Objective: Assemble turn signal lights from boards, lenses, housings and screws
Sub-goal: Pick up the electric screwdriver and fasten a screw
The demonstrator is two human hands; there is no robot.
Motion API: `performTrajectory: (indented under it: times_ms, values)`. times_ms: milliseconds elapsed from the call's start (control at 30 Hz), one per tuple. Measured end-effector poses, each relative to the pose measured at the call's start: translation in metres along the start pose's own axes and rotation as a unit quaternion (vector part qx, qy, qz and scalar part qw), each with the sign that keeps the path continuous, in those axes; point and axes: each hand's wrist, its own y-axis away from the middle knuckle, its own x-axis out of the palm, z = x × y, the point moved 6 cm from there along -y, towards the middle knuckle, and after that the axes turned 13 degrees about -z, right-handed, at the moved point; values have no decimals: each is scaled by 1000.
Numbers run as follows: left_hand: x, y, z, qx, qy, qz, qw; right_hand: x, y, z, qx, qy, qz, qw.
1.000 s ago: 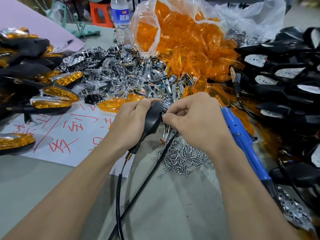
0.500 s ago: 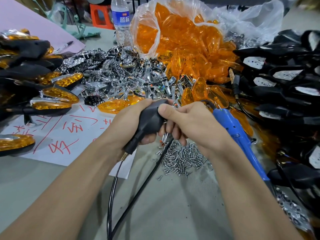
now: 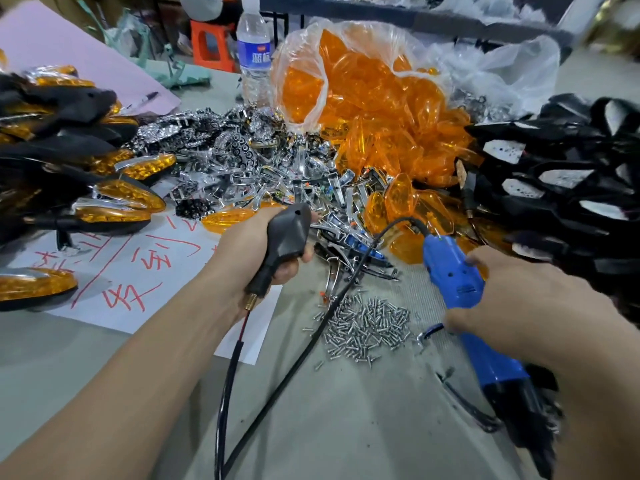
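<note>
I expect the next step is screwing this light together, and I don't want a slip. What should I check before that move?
1. Housing held firmly: ok, the left hand grips the black housing.
2. Driver in hand: ok, the right hand grips the blue screwdriver.
3. Screw on the bit: cannot tell, the tip is blurred.
4. Screws within reach: ok, the screw pile lies between the hands.
5. Lens and board seated: cannot tell, the housing shows only its back.
6. Cord clear: probably not ok, the screwdriver's cord crosses the pile's edge.
</note>
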Motion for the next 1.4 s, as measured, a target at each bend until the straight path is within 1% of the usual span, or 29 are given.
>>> performTrajectory:
  times_ms: [100,267,367,433,467,500,533,567,633,733,800,833,867,900,933,1167,1233,1300,1400]
  values:
    - [-5,-3,-7,15,-8,-4,1000,7,7,0,-4,38,-24,999]
    - [-4,-4,4,9,-2,-6,1000,20,-2,-3,28,-10,-37,999]
    - [-2,-5,5,12,-2,-2,1000,14,-3,-7,30,-94,-87,991]
    - [-2,-6,2,20,-5,-2,1000,5,-4,-3,23,-194,-135,971]
    - [-2,-6,1,27,-9,-5,1000,0,-6,1,22,-254,-156,954]
    - [-2,-7,0,33,-13,-10,999,-5,-9,5,29,-321,-171,931]
    - [-3,-8,0,36,-17,-18,999,-8,-12,8,44,-396,-174,901]
    - [-4,-9,0,34,-19,-24,999,-10,-17,13,60,-481,-165,859]
    - [-5,-11,0,34,-14,-19,999,-8,-28,30,81,-642,-112,754]
    - [-6,-8,-2,50,-4,-30,998,-1,-34,59,104,-804,-28,585]
    - [-9,-5,-5,61,-14,-80,995,8,-35,71,128,-878,25,460]
    - [-13,-5,-8,66,-14,-118,991,13,-35,75,135,-902,45,407]
    - [-17,-6,-11,72,-14,-147,986,17,-35,78,138,-917,59,371]
    - [-20,-8,-16,82,-21,-164,983,21,-35,79,140,-923,68,351]
    - [-22,-9,-20,92,-35,-174,980,25,-36,80,142,-927,74,339]
    - [-24,-9,-18,128,-102,-210,964,40,-37,74,129,-941,124,287]
    - [-23,-10,-13,127,-111,-207,964,41,-37,72,118,-947,123,271]
    - [-22,-10,-11,134,-145,-203,959,41,-38,70,105,-954,109,260]
    - [-21,-10,-11,139,-166,-201,955,39,-40,67,77,-961,88,251]
